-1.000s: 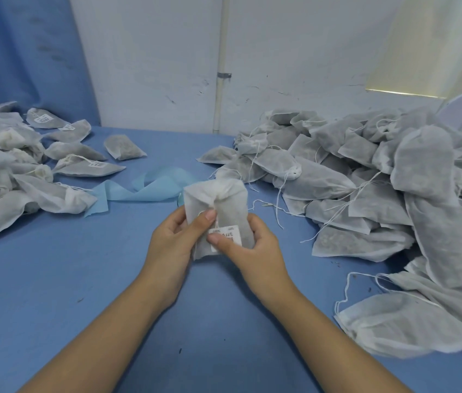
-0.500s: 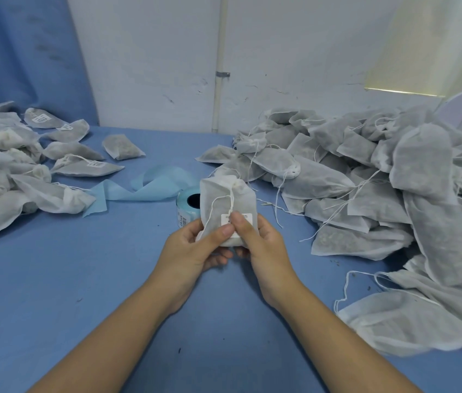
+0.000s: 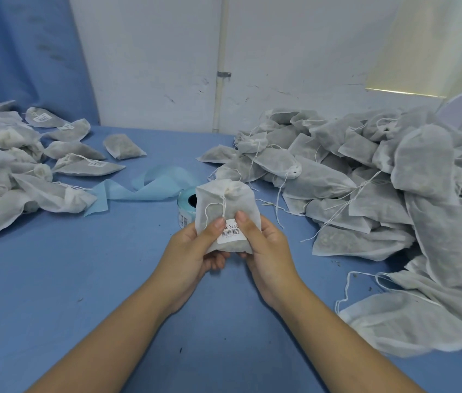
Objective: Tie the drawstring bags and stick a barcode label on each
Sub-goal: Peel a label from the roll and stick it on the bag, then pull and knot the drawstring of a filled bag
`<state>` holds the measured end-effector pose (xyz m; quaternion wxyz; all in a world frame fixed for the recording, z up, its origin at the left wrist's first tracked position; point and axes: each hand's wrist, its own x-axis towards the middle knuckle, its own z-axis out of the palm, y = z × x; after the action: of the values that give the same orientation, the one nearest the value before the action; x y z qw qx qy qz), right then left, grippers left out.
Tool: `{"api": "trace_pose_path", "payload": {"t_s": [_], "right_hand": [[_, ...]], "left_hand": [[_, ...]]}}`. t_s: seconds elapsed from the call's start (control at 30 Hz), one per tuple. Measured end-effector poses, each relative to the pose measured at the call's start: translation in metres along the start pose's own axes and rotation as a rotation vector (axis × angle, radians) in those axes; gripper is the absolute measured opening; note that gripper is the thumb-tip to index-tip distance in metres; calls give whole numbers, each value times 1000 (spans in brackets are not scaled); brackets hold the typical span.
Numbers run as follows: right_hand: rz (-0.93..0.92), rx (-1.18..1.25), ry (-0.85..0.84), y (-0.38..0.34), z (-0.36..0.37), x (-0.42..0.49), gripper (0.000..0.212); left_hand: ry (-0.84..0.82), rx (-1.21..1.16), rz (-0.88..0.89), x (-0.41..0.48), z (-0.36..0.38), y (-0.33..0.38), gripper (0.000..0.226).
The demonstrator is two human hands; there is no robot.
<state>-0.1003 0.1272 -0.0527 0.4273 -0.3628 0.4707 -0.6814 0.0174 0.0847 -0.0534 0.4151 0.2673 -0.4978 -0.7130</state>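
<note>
Blue desk [image 3: 54, 279] against a scuffed white wall [image 3: 153, 66]. At 2 o'clock, heaped loose bags [image 3: 422, 171], strings trailing, likely awaiting tying. At 10 o'clock, labelled bags [image 3: 79, 168], apparently set aside as done. At 12 o'clock, label roll [image 3: 184, 211] within easy reach, spent backing strip [image 3: 150, 185] trailing toward 10. In front of it, 1 tied bag [image 3: 232, 202] held upright off the desk: left hand [image 3: 193, 251] and right hand [image 3: 269, 251] curled round its lower sides, thumbs at the barcode label [image 3: 231, 235], probably seating the adhesive.
</note>
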Motion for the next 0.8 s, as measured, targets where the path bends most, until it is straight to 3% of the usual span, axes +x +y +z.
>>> {"api": "trace_pose_path", "payload": {"t_s": [0.1, 0.27, 0.37, 0.47, 0.6, 0.7, 0.8], "right_hand": [[14, 15, -12, -1, 2, -1, 33], [28, 55, 46, -1, 1, 1, 30], [84, 193, 61, -2, -2, 5, 38], [142, 279, 111, -3, -4, 9, 34], [200, 303, 133, -1, -6, 12, 31], [213, 331, 138, 1, -7, 14, 25], [233, 375, 150, 1, -8, 15, 21]], "left_hand": [[-22, -42, -6, 0, -2, 0, 20], [19, 66, 26, 0, 0, 0, 34], [24, 122, 19, -3, 2, 1, 24], [136, -172, 46, 3, 3, 16, 2], [101, -575, 237, 14, -9, 46, 16], [102, -478, 183, 9, -7, 42, 65], [61, -293, 140, 6, 0, 30, 59]]}}
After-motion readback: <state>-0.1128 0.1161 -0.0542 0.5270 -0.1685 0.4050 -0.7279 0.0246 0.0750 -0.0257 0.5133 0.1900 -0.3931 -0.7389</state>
